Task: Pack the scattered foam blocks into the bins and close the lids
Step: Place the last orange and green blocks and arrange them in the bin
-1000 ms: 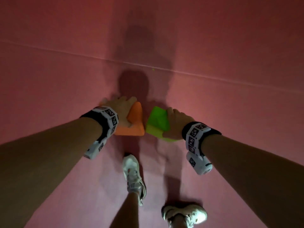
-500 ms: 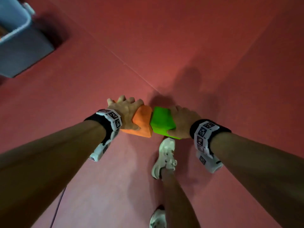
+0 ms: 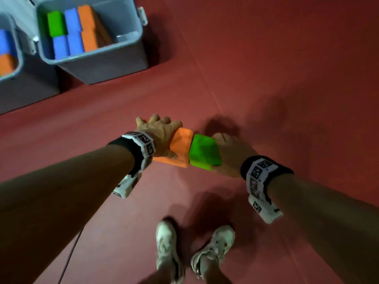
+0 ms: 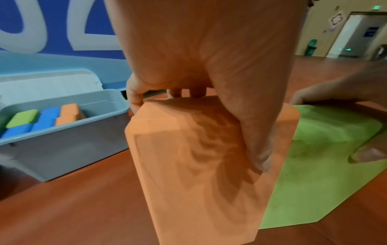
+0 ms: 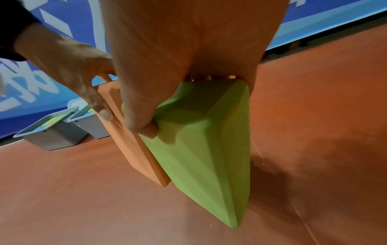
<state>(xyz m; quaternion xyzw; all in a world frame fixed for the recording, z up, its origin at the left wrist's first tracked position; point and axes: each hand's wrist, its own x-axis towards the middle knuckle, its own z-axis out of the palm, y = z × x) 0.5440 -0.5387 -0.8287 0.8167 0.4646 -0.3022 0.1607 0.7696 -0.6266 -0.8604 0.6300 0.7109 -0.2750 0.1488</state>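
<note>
The left hand [image 3: 162,136] grips an orange block [image 3: 180,149], with the thumb on one wide face and the fingers curled over the top edge. The right hand [image 3: 229,154] grips a green block [image 3: 203,151] the same way. Both blocks hang in the air above the red floor [image 3: 266,78], side by side, and they seem to touch.

A second ago the two blocks were down on the floor and no bin showed. Now they are lifted up, the person has turned, and two grey bins [image 3: 114,64] show at the far left. The feet [image 3: 170,249] have stepped too. I think this means the picking up is done and the carrying to the bins has begun.

In the wrist views each block is long and flat. Its long side runs down from the hand toward the floor, tilted a little toward the camera. The narrow top end is up in the hand. The wide faces of the two blocks face each other.

The nearer bin already holds green, blue and orange blocks [image 3: 69,31] standing on end in rows. There is bare space on its right side. Its lid [image 4: 48,82] is open and leans back behind it. The other bin [image 3: 10,58], further left, holds blocks too.
</note>
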